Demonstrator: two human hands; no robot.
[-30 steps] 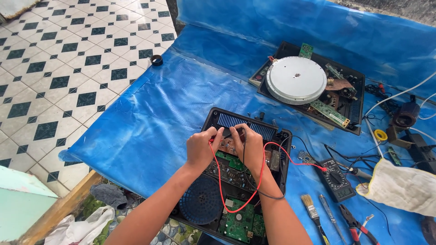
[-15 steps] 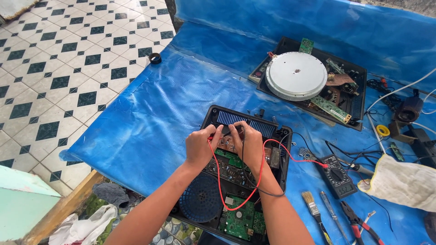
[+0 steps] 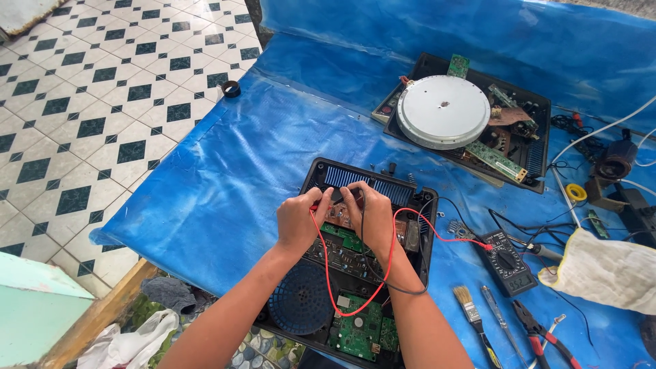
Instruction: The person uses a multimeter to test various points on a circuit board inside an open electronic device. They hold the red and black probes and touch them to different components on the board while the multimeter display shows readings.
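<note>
An opened black appliance case [image 3: 321,172] lies on the blue sheet, with green circuit boards [image 3: 355,328] and a round blue fan [image 3: 301,301] inside. My left hand [image 3: 298,220] pinches a red test probe over the board near the case's far end. My right hand [image 3: 372,217] pinches a black test probe right beside it. The two hands almost touch. A red lead [image 3: 326,273] and a black lead [image 3: 403,290] loop across the boards and run right to a small black multimeter [image 3: 504,262].
A second open case with a white round disc [image 3: 443,111] sits at the back right. A brush [image 3: 471,314], a screwdriver [image 3: 497,316], red-handled pliers [image 3: 540,335], a white cloth [image 3: 605,270] and a yellow tape roll [image 3: 576,193] lie to the right. Tiled floor [image 3: 96,102] is on the left.
Both hands stay on the probes at the same spot on the board; only a slight shift of the fingers shows.
</note>
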